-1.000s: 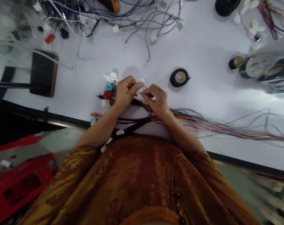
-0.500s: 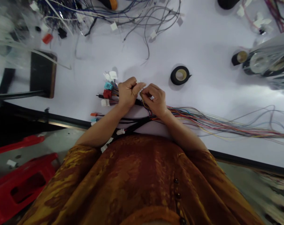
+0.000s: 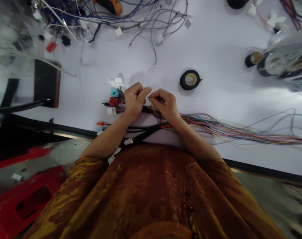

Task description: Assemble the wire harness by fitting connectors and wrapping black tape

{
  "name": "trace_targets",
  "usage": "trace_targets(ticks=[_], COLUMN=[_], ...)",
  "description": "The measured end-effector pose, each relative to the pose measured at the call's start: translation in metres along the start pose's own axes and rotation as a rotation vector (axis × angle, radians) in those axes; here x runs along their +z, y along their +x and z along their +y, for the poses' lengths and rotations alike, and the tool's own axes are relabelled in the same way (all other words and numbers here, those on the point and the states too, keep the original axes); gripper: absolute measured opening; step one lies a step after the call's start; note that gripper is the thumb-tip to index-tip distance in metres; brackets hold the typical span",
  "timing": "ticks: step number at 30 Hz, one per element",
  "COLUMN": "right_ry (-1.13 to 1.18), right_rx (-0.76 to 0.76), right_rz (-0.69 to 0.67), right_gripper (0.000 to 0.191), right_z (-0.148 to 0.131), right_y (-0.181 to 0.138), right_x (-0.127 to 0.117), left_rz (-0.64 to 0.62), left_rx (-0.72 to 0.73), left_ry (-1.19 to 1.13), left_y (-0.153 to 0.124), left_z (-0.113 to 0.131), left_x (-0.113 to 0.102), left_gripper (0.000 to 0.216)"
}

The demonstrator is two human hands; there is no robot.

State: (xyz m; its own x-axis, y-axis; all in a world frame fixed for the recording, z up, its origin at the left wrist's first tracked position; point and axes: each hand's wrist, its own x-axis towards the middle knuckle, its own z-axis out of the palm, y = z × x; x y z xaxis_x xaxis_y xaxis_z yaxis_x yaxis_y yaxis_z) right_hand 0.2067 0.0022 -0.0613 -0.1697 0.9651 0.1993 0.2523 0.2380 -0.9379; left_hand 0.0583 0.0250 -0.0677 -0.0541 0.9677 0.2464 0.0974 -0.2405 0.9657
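Observation:
My left hand (image 3: pixel 135 99) is closed, thumb over curled fingers. A pale bit shows at its fingertips, too small to name. Close beside it, my right hand (image 3: pixel 165 103) pinches a thin yellow wire (image 3: pixel 152 103) between thumb and forefinger. Both hands are just above a wire harness (image 3: pixel 203 122), whose loose coloured wires run off to the right. Left of my left hand lie its plug ends: a light blue connector (image 3: pixel 114 93), a dark red connector (image 3: pixel 113 101) and white connectors (image 3: pixel 111 111). Black-wrapped branches (image 3: pixel 144 133) pass below my wrists.
A black tape roll (image 3: pixel 190 80) lies right of my hands. Another small roll (image 3: pixel 253 59) stands beside plastic-wrapped rolls (image 3: pixel 285 68). Grey wires (image 3: pixel 153 23) and an orange-and-black tool handle (image 3: pixel 111 6) lie at the back. Red plastic stools (image 3: pixel 28 202) stand below the table edge at left.
The view has shifted slightly. My hands keep nearly the same place and grip, and the yellow wire shows more clearly at my right fingertips.

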Motion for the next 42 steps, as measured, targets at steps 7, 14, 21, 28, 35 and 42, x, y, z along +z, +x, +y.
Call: trace_targets(ticks=[7, 14, 21, 28, 35, 42], right_ry=[-0.008, 0.01, -0.018, -0.015, -0.298, -0.295], right_rx=[-0.044, -0.043, -0.09, -0.075, -0.213, -0.204], right_rz=[0.043, 0.022, -0.011, 0.112, -0.142, -0.301], right_gripper=[0.018, 0.016, 0.015, 0.028, 0.03, 0.024], right_z=[0.002, 0.002, 0.003, 0.0, -0.026, -0.04], right_y=[-0.001, -0.003, 0.001, 0.004, 0.005, 0.017], right_x=[0.003, 0.002, 0.004, -0.002, 0.007, 0.04], left_rz=[-0.057, -0.064, -0.191, -0.21, -0.203, -0.041], left_rx=[-0.056, -0.086, -0.162, -0.015, 0.063, 0.087], left_ry=[0.093, 0.1, 0.045, 0.19, 0.296, 0.373], left_y=[-0.002, -0.001, 0.004, 0.009, 0.005, -0.012], left_z=[0.001, 0.002, 0.006, 0.023, 0.035, 0.042], left_x=[-0.001, -0.002, -0.009, -0.03, -0.055, -0.091], left_gripper=[0.065, 0.066, 0.054, 0.05, 0.045, 0.048])
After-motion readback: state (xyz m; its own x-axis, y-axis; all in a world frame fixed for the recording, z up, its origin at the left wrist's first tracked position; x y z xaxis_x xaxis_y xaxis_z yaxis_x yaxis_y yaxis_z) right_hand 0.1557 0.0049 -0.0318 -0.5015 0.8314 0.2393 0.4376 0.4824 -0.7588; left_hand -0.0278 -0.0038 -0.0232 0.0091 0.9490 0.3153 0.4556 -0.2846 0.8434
